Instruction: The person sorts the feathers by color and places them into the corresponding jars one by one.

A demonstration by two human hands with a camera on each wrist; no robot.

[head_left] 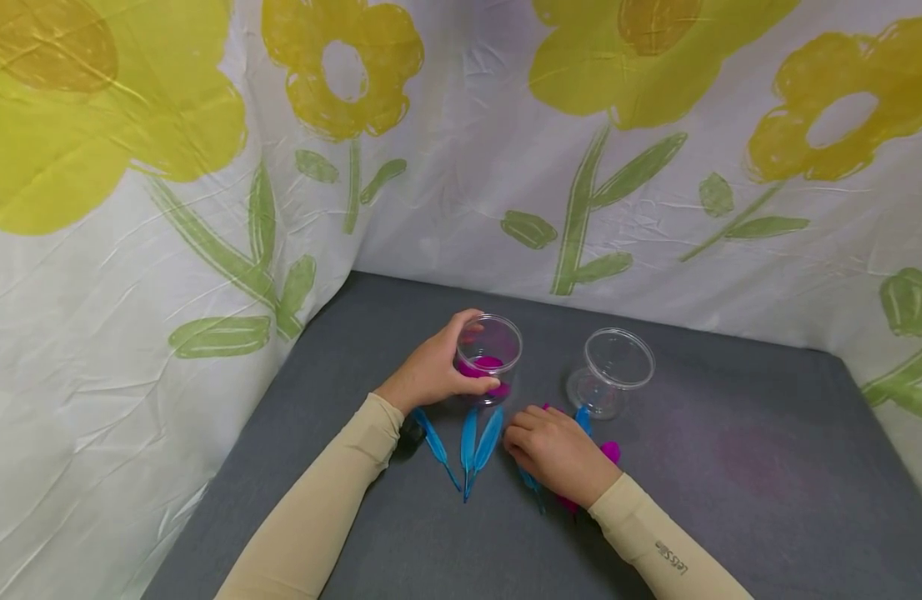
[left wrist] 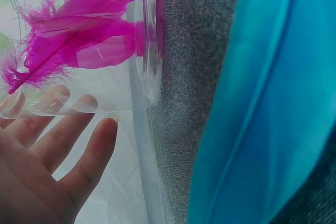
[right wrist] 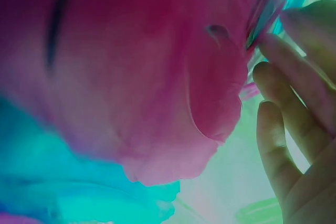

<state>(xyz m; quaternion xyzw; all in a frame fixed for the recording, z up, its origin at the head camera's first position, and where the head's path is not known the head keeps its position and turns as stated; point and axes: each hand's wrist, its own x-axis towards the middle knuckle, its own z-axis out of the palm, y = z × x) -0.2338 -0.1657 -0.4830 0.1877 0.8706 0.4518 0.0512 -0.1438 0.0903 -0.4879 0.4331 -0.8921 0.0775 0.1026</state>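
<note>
My left hand (head_left: pixel 434 367) grips a clear plastic cup (head_left: pixel 508 343), thumb along the near side. Magenta feathers (left wrist: pixel 89 30) lie inside it, seen through the wall in the left wrist view. Several blue feathers (head_left: pixel 468 442) lie on the table just in front of that cup. To the right, my right hand (head_left: pixel 558 450) is low over more blue and magenta feathers (head_left: pixel 610 452), hiding part of them. In the right wrist view a magenta feather (right wrist: pixel 157 87) fills much of the picture beside the fingers; I cannot tell whether thumb and index pinch one.
Another clear cup (head_left: pixel 618 375) stands behind and right of my right hand. A small dark object (head_left: pixel 410 439) sits partly under my left wrist. The grey table (head_left: pixel 731 517) meets a white curtain (head_left: pixel 446 208) with painted yellow flowers at its back and left edges.
</note>
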